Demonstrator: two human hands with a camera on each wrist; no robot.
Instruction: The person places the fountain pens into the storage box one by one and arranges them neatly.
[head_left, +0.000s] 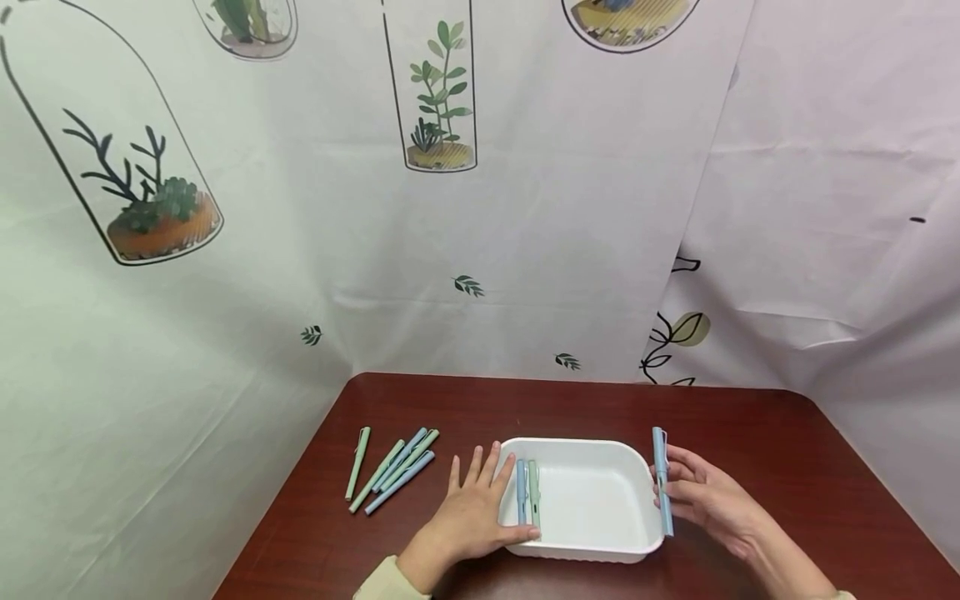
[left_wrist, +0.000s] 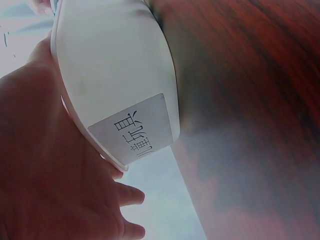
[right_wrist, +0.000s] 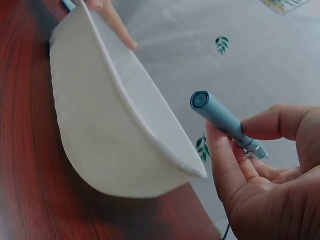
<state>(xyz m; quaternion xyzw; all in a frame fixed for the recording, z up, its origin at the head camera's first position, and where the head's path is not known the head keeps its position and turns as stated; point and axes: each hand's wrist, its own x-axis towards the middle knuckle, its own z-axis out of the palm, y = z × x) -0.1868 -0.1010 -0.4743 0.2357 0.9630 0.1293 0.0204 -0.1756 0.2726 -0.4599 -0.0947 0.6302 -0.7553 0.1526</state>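
Observation:
A white tray sits on the dark red table, with a blue pen and a green pen lying along its left side. My left hand rests flat against the tray's left rim, fingers straight; the left wrist view shows the tray's underside and label against that palm. My right hand pinches a blue pen upright just beside the tray's right edge. In the right wrist view that pen sits between thumb and fingers, next to the tray's rim.
Several green and blue pens lie loose on the table left of the tray. A plant-printed curtain hangs close behind and to both sides of the table. The table's left edge runs near the pens.

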